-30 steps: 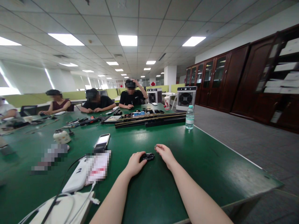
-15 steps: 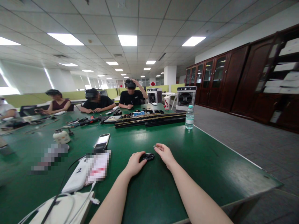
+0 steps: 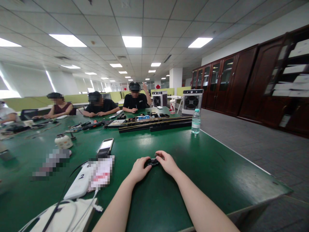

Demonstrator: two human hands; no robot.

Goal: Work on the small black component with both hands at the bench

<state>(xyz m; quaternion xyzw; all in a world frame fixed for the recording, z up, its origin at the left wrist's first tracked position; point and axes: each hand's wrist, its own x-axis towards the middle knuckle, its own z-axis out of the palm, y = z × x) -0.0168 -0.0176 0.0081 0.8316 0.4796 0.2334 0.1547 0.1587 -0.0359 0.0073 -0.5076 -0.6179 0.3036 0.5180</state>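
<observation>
A small black part [image 3: 151, 162] lies on the green table [image 3: 207, 161] in front of me. My left hand [image 3: 140, 168] is curled round its left end and holds it down. My right hand [image 3: 166, 161] has its fingers pinched at the part's right end, touching it; a tiny piece seems to sit between the fingertips, too small to name.
A phone [image 3: 105, 146], a white power bank [image 3: 78, 185] with cables and a white box [image 3: 65, 216] lie to my left. Long black rails [image 3: 154, 124] and a water bottle [image 3: 196, 121] stand farther back. Three people sit at the far end. The table edge runs along the right.
My right hand has moved left, from just apart from the black part to touching its right end. The left hand has stayed on the part.
</observation>
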